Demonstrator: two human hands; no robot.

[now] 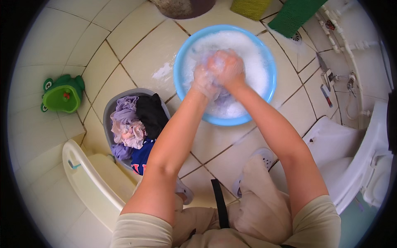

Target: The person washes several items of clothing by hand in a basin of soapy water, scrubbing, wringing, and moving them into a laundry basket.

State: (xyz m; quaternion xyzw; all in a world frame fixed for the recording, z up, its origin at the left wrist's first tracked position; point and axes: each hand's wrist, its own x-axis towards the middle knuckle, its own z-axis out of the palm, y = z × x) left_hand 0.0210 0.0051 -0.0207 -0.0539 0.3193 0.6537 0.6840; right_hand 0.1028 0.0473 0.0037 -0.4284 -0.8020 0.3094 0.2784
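Both hands are pressed together over a light-blue plastic basin (272,74) of white suds (256,63) on the tiled floor. My left hand (205,80) is coated in foam, its fingers against my right hand (229,65). Motion blurs both of them. A wet lavender cloth (222,98) is bunched between and below the hands, partly sunk in the soapy water. Much of its shape is hidden by fingers and foam. To the left, a grey tub (108,108) holds crumpled laundry: lavender garments (126,107), a pink ruffled one (130,133), a black one (151,113) and a navy one bearing lettering (141,158).
On the left wall hangs a green frog-shaped plastic potty (63,96); below it leans a cream plastic baby bath (93,183). At right are a white ceramic fixture (333,136), pipes (350,52) and a brush (326,94). A green object (293,18) stands near the floor drain (296,37).
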